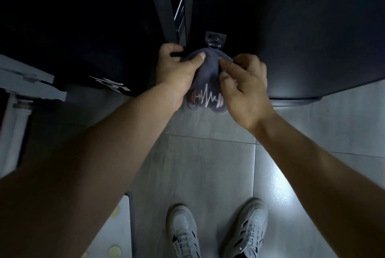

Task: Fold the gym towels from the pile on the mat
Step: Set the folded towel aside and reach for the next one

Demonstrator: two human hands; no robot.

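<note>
A dark grey gym towel with a pale heartbeat-and-barbell print hangs bunched in front of a dark wall, just below a clear adhesive hook. My left hand grips the towel's upper left part, thumb over the top fold and fingers curled round a black loop or strap. My right hand pinches the towel's upper right edge between thumb and fingers. The towel's lower end hangs free between my wrists. No pile of towels shows in this view.
Dark panels fill the wall ahead, with a vertical black frame at the middle. Grey floor tiles lie below. My two grey sneakers stand at the bottom. A pale mat corner lies at lower left, white furniture at far left.
</note>
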